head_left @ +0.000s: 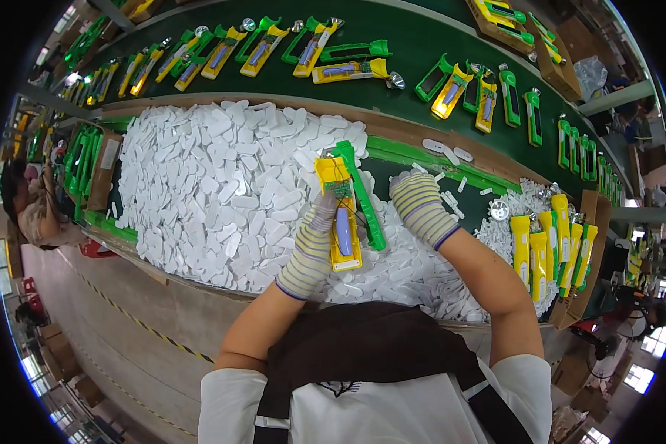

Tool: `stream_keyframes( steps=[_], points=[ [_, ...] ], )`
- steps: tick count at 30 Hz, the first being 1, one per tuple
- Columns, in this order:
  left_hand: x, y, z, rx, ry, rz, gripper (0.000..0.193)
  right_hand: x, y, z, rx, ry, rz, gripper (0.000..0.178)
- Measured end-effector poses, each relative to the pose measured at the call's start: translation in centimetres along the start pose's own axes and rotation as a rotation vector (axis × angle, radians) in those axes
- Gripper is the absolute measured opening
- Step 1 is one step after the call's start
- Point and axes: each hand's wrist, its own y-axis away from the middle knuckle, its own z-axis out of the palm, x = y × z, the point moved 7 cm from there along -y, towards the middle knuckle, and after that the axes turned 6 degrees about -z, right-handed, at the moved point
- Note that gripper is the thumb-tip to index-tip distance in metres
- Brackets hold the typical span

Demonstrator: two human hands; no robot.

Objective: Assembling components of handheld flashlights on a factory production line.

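Observation:
My left hand [315,235], in a striped glove, is closed around the edge of an open yellow flashlight housing [346,260]. Inside the housing lie a purple battery [343,232] and a green circuit board with wires [340,190]. A green housing half [368,209] rests slantwise along its right side. To the right, my right hand [424,209], gloved alike, reaches down to the worktop with its fingers bent together. Small white pieces [451,201] lie beside it. Whatever its fingertips may hold is hidden.
A heap of flat white oval pieces [200,189] covers the left bench. Behind a cardboard edge, a green conveyor [407,48] carries open yellow and green flashlights. At right stand several assembled yellow flashlights [538,255]. A box of green parts [89,166] and another person [41,200] are at left.

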Motion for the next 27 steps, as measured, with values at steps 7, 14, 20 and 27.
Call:
stream_keyframes(
  steps=[7, 14, 20, 27],
  points=[
    [-0.4, 0.4, 2.6, 0.020, -0.226, 0.014, 0.037, 3.7, 6.0, -9.2, 0.535, -1.491, 0.285, 0.018],
    [-1.8, -0.5, 7.0, -0.129, -0.434, 0.023, 0.032, 3.3, 9.4, -12.6, 0.597, -1.640, 0.136, 0.043],
    [-1.3, -0.9, 7.5, -0.141, -0.756, 0.224, 0.039, 3.3, 9.8, -14.0, 0.345, -1.699, 0.182, 0.055],
    [-1.1, -0.6, 7.6, -0.136, -0.662, 0.105, 0.037, 4.1, 10.6, -13.1, 0.470, -1.759, 0.183, 0.051]
  ],
)
